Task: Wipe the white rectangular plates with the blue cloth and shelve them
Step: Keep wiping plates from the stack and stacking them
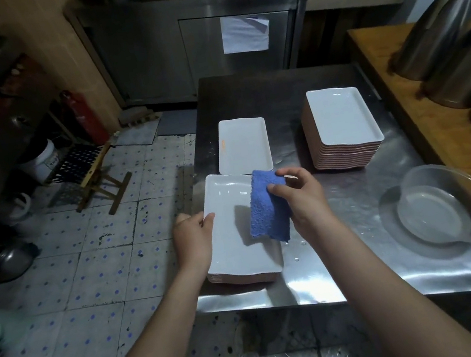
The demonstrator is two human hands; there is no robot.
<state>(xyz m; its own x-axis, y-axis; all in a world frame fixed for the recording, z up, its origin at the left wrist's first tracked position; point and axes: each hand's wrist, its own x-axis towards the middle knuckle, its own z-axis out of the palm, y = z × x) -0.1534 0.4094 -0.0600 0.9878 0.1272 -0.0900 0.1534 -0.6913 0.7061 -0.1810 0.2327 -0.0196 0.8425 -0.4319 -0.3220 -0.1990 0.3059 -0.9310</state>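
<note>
A short stack of white rectangular plates (227,210) sits at the near left corner of the steel table (343,223). My left hand (194,237) grips the left rim of its top plate. My right hand (302,198) pinches the blue cloth (268,207), which hangs just above the right half of that plate. A single white plate (242,144) lies behind the stack. A tall stack of white plates (343,127) with brown undersides stands at the back right of the table.
A clear plastic bowl (445,206) with a plate in it sits at the table's right edge. A wooden counter (435,122) with steel pots (453,45) lies to the right. A folding stool (94,173), a white bucket (43,159) and a red extinguisher (84,116) stand on the tiled floor at the left.
</note>
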